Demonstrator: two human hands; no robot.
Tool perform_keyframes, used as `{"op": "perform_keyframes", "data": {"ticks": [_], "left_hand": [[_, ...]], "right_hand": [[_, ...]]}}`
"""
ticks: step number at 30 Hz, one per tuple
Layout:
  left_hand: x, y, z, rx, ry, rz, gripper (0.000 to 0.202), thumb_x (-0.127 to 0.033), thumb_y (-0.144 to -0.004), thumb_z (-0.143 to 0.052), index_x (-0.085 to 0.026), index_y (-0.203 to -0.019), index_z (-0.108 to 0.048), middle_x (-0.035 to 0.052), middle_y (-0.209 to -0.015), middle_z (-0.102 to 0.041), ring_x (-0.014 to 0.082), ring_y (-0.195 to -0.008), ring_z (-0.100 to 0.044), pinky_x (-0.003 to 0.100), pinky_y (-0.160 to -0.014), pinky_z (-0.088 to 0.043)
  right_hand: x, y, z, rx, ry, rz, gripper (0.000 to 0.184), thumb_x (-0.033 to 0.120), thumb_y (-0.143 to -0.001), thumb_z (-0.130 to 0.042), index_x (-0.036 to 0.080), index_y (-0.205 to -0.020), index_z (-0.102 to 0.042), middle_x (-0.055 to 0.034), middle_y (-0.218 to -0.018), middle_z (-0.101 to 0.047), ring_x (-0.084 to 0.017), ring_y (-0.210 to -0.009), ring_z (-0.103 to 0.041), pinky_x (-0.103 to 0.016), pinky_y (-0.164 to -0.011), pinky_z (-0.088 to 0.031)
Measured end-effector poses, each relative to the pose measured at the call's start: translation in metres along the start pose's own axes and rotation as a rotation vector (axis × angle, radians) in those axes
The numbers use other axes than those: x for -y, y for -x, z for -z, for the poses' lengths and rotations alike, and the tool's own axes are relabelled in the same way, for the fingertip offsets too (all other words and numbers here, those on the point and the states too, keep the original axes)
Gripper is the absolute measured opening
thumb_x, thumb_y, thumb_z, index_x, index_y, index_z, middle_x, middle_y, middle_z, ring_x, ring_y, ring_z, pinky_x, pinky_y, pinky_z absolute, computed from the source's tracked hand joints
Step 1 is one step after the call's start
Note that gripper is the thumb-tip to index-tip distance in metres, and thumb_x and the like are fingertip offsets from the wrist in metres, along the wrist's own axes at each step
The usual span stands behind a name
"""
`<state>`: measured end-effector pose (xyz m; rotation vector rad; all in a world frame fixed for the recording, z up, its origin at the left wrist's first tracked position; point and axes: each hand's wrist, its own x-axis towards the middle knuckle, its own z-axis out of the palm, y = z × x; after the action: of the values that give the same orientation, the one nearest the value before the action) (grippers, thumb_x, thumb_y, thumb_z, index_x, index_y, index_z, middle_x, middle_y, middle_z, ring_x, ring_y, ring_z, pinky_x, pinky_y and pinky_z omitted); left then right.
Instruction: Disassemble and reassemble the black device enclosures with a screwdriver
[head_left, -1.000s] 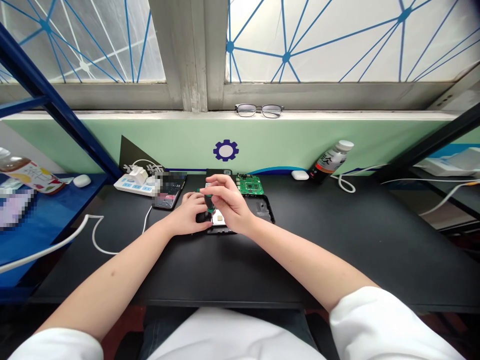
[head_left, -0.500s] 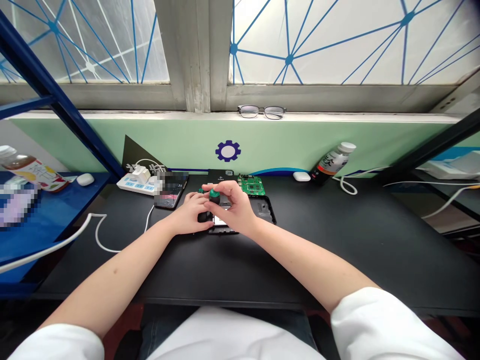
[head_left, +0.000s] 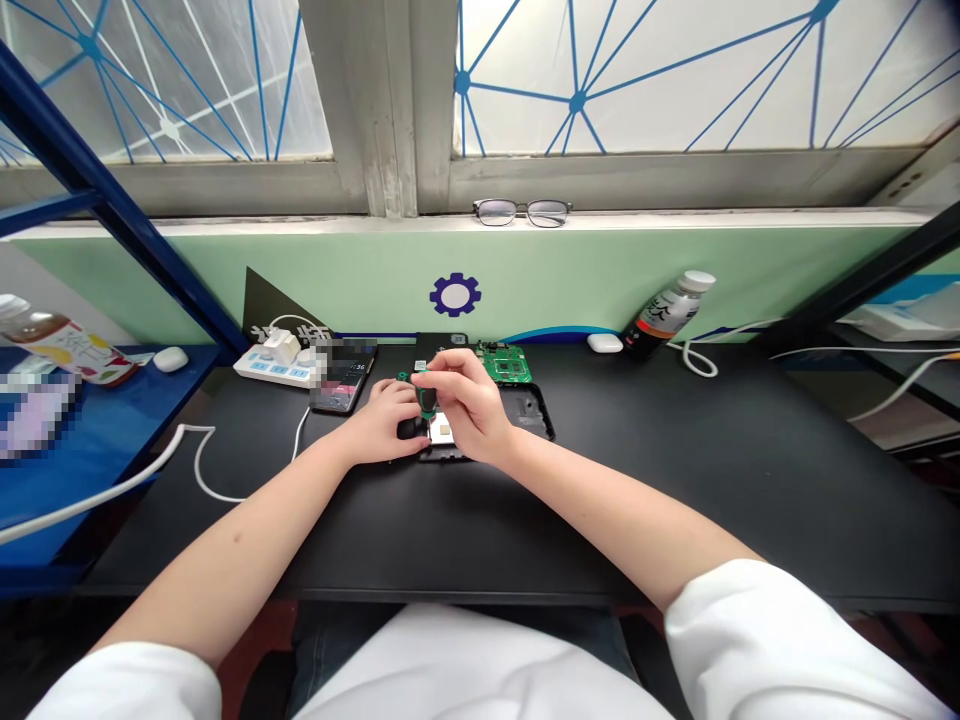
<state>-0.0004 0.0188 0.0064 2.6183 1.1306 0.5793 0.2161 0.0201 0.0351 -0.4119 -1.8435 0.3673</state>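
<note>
A black device case lies open on the black table, with a pale square part showing inside it. My right hand grips a small green-handled screwdriver held upright over that part. My left hand rests on the case's left end, fingers curled around it. A green circuit board lies just behind the case.
A phone and a white power strip sit left of the hands, with a white cable looping forward. White earbud case and a bottle stand at the back right. Glasses rest on the sill. A blue shelf is at left.
My right hand has shifted its grip on the screwdriver, fingers moving around the handle over the same spot. The left hand has stayed on the case.
</note>
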Motion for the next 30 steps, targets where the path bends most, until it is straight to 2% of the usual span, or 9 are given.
{"op": "perform_keyframes", "data": {"ticks": [2, 5, 8, 13, 18, 21, 25, 27, 30], "left_hand": [[-0.0007, -0.0003, 0.0001, 0.014, 0.004, 0.007, 0.017, -0.041, -0.087, -0.077, -0.027, -0.097, -0.077, 0.0062, -0.117, -0.074, 0.0342, -0.127, -0.059, 0.056, -0.12, -0.037], [-0.0022, -0.0006, 0.0016, 0.035, 0.033, 0.021, 0.026, -0.04, -0.09, -0.074, -0.03, -0.113, -0.077, 0.0055, -0.12, -0.074, 0.0331, -0.129, -0.06, 0.056, -0.122, -0.035], [-0.0027, -0.0007, 0.0031, 0.045, 0.066, 0.029, 0.03, -0.041, -0.091, -0.072, -0.03, -0.119, -0.075, 0.006, -0.125, -0.073, 0.0325, -0.129, -0.06, 0.056, -0.123, -0.034], [0.0006, -0.0003, 0.0014, 0.029, 0.061, -0.002, 0.029, -0.04, -0.09, -0.071, -0.027, -0.116, -0.074, 0.008, -0.132, -0.072, 0.0348, -0.137, -0.055, 0.057, -0.122, -0.031], [0.0041, 0.0001, -0.0023, 0.018, 0.033, -0.025, 0.022, -0.04, -0.09, -0.072, -0.028, -0.108, -0.077, 0.0061, -0.13, -0.073, 0.0349, -0.14, -0.053, 0.056, -0.122, -0.032], [0.0046, 0.0003, -0.0029, 0.024, 0.023, -0.027, 0.025, -0.04, -0.091, -0.072, -0.028, -0.112, -0.077, 0.0062, -0.13, -0.073, 0.0347, -0.138, -0.054, 0.056, -0.121, -0.033], [0.0045, -0.0001, -0.0022, 0.042, 0.005, -0.015, 0.021, -0.044, -0.09, -0.075, -0.025, -0.099, -0.079, 0.007, -0.12, -0.075, 0.0346, -0.129, -0.06, 0.057, -0.12, -0.034], [0.0044, -0.0004, -0.002, 0.05, 0.006, -0.011, 0.021, -0.044, -0.089, -0.076, -0.025, -0.097, -0.078, 0.0065, -0.115, -0.076, 0.0345, -0.126, -0.061, 0.057, -0.121, -0.033], [0.0031, -0.0005, -0.0017, 0.058, 0.017, -0.007, 0.025, -0.043, -0.092, -0.073, -0.028, -0.11, -0.078, 0.0059, -0.119, -0.076, 0.0341, -0.129, -0.059, 0.057, -0.122, -0.033]], "right_hand": [[0.0028, -0.0027, 0.0003, -0.012, -0.015, 0.039, 0.031, 0.021, -0.109, -0.043, 0.028, -0.122, -0.069, -0.0109, -0.118, -0.067, -0.022, -0.106, -0.071, -0.043, -0.089, -0.065], [0.0044, -0.0048, -0.0011, -0.057, -0.074, 0.083, 0.014, 0.025, -0.103, -0.064, 0.028, -0.117, -0.065, -0.0104, -0.118, -0.074, -0.024, -0.11, -0.074, -0.043, -0.091, -0.064], [0.0035, -0.0031, -0.0039, -0.063, -0.123, 0.049, 0.026, 0.028, -0.095, -0.079, 0.028, -0.113, -0.061, -0.0085, -0.114, -0.078, -0.023, -0.108, -0.077, -0.041, -0.091, -0.066], [0.0045, 0.0016, -0.0059, -0.05, -0.191, -0.029, 0.028, 0.02, -0.1, -0.067, 0.028, -0.125, -0.057, -0.0108, -0.128, -0.079, -0.022, -0.113, -0.079, -0.038, -0.094, -0.067], [0.0055, 0.0026, -0.0029, 0.038, -0.162, 0.011, 0.037, 0.015, -0.103, -0.049, 0.028, -0.136, -0.058, -0.0128, -0.136, -0.074, -0.026, -0.128, -0.073, -0.046, -0.104, -0.065], [0.0038, 0.0025, -0.0022, 0.008, -0.077, 0.063, 0.037, 0.014, -0.103, -0.047, 0.029, -0.132, -0.064, -0.0135, -0.138, -0.066, -0.025, -0.116, -0.073, -0.046, -0.095, -0.067], [0.0034, 0.0013, -0.0012, -0.067, 0.018, 0.083, 0.039, 0.01, -0.103, -0.045, 0.029, -0.126, -0.07, -0.0079, -0.115, -0.058, -0.018, -0.093, -0.067, -0.036, -0.078, -0.064], [0.0044, -0.0001, -0.0004, -0.062, 0.022, 0.095, 0.039, 0.009, -0.104, -0.044, 0.03, -0.125, -0.07, -0.0062, -0.109, -0.056, -0.017, -0.09, -0.065, -0.035, -0.076, -0.063], [0.0052, -0.002, -0.0004, -0.041, 0.023, 0.106, 0.032, 0.013, -0.105, -0.046, 0.029, -0.124, -0.067, -0.0081, -0.113, -0.061, -0.019, -0.096, -0.067, -0.038, -0.08, -0.064]]}}
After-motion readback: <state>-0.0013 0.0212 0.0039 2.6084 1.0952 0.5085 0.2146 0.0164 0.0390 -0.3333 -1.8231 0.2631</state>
